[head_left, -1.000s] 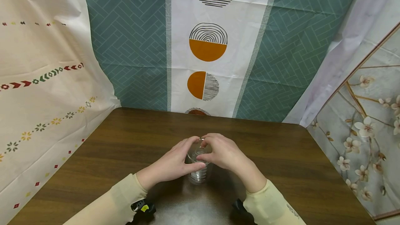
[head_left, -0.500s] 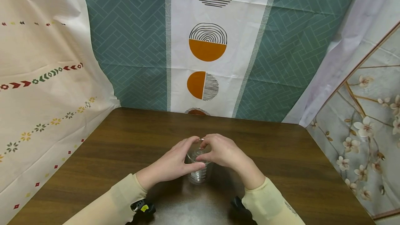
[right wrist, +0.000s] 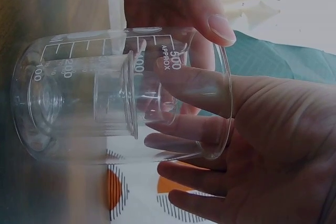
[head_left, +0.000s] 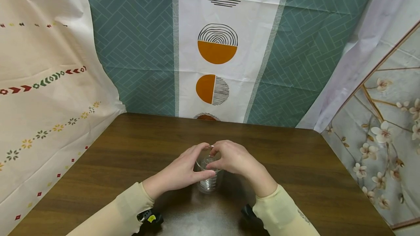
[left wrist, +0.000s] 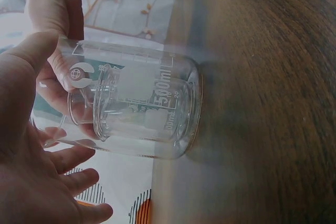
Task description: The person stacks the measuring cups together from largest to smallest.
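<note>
A large clear glass beaker (head_left: 206, 188) marked 500 ml stands upright on the wooden table. Around its rim, my left hand (head_left: 183, 170) holds it between thumb and fingers. Nested inside is a smaller glass beaker (left wrist: 157, 121), printed with white markings. A still smaller glass vessel (left wrist: 81, 106) sits at that beaker's mouth, partly within it. My right hand (head_left: 236, 159) reaches over the large rim, thumb and fingers inside, pinching this smallest vessel. In the right wrist view, the right thumb (right wrist: 194, 85) shows through the glass wall.
The brown wooden table (head_left: 279, 163) extends around the beakers. A teal and white patterned cloth (head_left: 141, 46) hangs behind it. Printed cream cloth (head_left: 49, 119) hangs at the left, and a floral cloth (head_left: 377, 163) at the right. Dark straps (head_left: 151, 217) circle the wrists.
The right wrist has shifted very slightly left. Both hands keep their hold, and the beakers look the same.
</note>
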`<move>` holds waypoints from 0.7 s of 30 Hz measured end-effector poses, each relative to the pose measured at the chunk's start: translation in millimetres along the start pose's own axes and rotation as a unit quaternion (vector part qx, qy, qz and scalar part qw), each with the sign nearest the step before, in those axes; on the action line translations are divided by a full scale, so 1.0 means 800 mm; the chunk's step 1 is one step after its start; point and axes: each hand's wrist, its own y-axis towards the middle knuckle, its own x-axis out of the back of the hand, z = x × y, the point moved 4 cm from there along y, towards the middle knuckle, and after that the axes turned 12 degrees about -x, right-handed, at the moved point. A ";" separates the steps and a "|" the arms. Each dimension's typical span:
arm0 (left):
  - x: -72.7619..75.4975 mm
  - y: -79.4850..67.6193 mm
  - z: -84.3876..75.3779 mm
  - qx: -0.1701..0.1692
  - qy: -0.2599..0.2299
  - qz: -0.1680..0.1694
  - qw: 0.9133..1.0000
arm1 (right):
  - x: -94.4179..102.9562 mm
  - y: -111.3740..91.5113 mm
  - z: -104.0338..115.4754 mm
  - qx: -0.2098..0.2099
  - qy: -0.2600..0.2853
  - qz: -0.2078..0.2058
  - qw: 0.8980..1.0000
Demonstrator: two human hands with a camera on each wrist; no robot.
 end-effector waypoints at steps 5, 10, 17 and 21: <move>0.000 0.000 0.000 -0.003 0.001 0.000 1.000 | -0.001 0.001 -0.001 -0.009 -0.001 0.006 1.000; 0.001 0.000 0.001 -0.001 -0.001 0.000 1.000 | -0.001 0.001 0.000 -0.010 0.001 0.011 1.000; 0.000 -0.001 0.002 0.003 0.000 0.002 1.000 | -0.001 -0.001 0.001 -0.008 0.002 0.007 1.000; 0.000 -0.001 0.001 0.006 -0.001 0.004 1.000 | 0.000 -0.002 -0.001 -0.001 0.004 0.002 1.000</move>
